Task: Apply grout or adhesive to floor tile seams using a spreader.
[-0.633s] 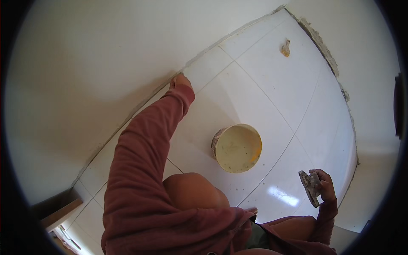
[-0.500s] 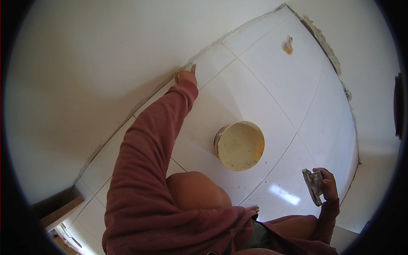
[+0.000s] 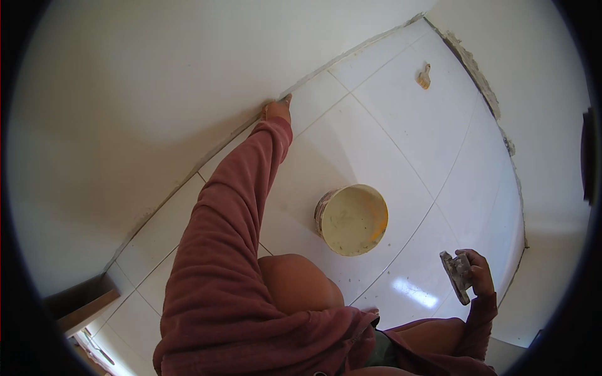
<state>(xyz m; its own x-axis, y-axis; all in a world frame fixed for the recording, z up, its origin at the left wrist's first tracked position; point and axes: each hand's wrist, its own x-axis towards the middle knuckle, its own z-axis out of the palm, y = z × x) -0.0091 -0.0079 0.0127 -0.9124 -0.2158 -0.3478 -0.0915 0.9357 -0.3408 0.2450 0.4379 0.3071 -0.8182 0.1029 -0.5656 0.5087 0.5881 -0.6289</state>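
Observation:
My left hand [image 3: 276, 111] reaches far out to the seam where the white wall [image 3: 157, 94] meets the tiled floor [image 3: 392, 169]. One finger points along the seam; the others look curled, and what they hold, if anything, is too small to make out. At the lower right, my right hand [image 3: 481, 274] grips a grey, crusted plastering float [image 3: 456, 276] by its handle, held up off the floor. Between my hands, a round bucket [image 3: 320, 216] with a stained outside stands on the tiles. Its inside looks pale cream, with an orange-yellow smear on one side.
A small cream and orange brush-like piece [image 3: 424, 76] lies on the tiles near the far corner. Rough, broken mortar [image 3: 473, 62] runs along the right wall's foot. A brown wooden edge [image 3: 88, 311] stands at the lower left. My bent knee [image 3: 298, 285] is close to the bucket.
My left hand has shifted slightly at the wall seam and its finger now sits closer against it. The float stays in my right hand; the view has moved a little.

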